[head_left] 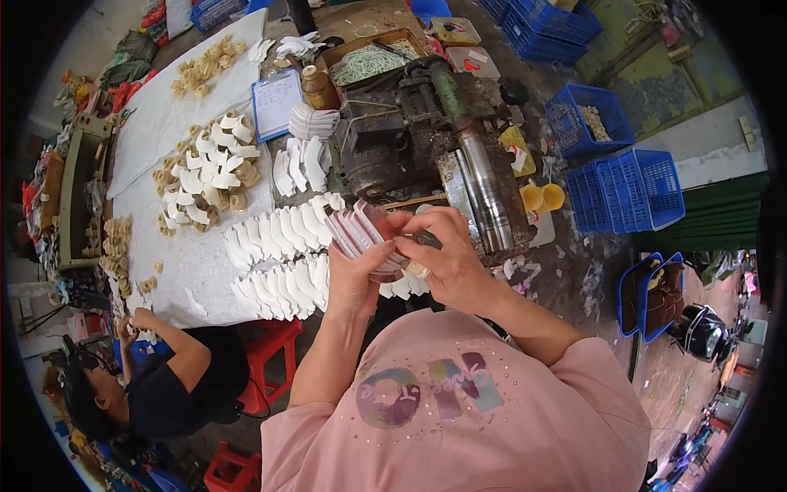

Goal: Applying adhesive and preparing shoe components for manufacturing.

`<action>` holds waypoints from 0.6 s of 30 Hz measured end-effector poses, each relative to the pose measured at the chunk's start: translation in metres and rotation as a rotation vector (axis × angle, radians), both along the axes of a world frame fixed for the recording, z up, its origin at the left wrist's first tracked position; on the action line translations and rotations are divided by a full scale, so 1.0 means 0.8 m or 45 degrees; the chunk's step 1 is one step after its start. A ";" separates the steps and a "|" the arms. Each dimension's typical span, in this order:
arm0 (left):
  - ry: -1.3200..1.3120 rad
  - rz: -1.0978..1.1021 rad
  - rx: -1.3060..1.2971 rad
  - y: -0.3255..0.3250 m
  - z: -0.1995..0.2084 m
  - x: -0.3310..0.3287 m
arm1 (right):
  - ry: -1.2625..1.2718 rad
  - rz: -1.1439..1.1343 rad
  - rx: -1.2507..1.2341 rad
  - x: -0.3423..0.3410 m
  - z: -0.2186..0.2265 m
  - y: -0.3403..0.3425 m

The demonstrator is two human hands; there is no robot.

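Note:
A stack of thin curved pieces (352, 230), pale with reddish edges, is gripped in my left hand (354, 275), its fingers wrapped round the lower side. My right hand (451, 254) is closed against the near end of the stack. A small dark piece (427, 239) shows between its fingers, too hidden to name, and a cream-coloured bit peeks out below. Just left of my hands lie two long rows of white curved pieces (279, 234), overlapping one another on the table. Smaller bundles of similar white strips (300, 164) lie beyond them.
A dark greasy machine with a shiny metal roller (484, 189) stands ahead right. Cream-coloured pieces (201, 70) and loose white ones lie on the white sheet. Behind are a clipboard (277, 105), brown bottle (318, 88) and tray of strands (369, 61). Blue baskets (627, 193) stand right; a co-worker (160, 385) sits left.

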State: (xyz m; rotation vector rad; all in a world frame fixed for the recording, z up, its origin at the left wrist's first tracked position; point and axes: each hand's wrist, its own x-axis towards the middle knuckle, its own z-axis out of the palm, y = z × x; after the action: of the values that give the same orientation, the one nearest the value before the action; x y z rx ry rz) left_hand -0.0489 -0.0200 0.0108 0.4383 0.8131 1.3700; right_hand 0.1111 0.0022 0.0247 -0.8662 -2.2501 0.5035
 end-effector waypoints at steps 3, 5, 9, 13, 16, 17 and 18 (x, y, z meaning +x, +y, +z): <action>0.051 0.017 0.049 -0.001 0.000 0.005 | 0.117 -0.015 -0.117 0.012 0.004 0.007; 0.107 0.005 0.096 0.001 -0.004 0.007 | 0.176 -0.063 -0.226 0.016 0.003 0.019; 0.043 0.072 0.188 0.009 0.004 0.026 | 0.306 -0.095 -0.417 0.006 0.006 0.022; 0.155 0.113 0.198 0.013 0.004 0.036 | 0.414 -0.209 -0.362 0.004 -0.003 0.014; 0.204 0.071 0.196 0.013 0.006 0.043 | 0.482 -0.244 -0.300 0.005 -0.008 0.015; 0.169 0.112 0.156 0.012 0.006 0.048 | 0.519 -0.247 -0.286 0.006 -0.009 0.015; 0.133 0.151 0.115 0.011 0.006 0.051 | 0.520 -0.246 -0.288 0.008 -0.009 0.017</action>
State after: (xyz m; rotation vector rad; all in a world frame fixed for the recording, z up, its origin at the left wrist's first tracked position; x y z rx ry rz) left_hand -0.0081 -0.0109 0.0157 0.5429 0.8764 1.5084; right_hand 0.1174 0.0157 0.0173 -0.9811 -1.7426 0.7768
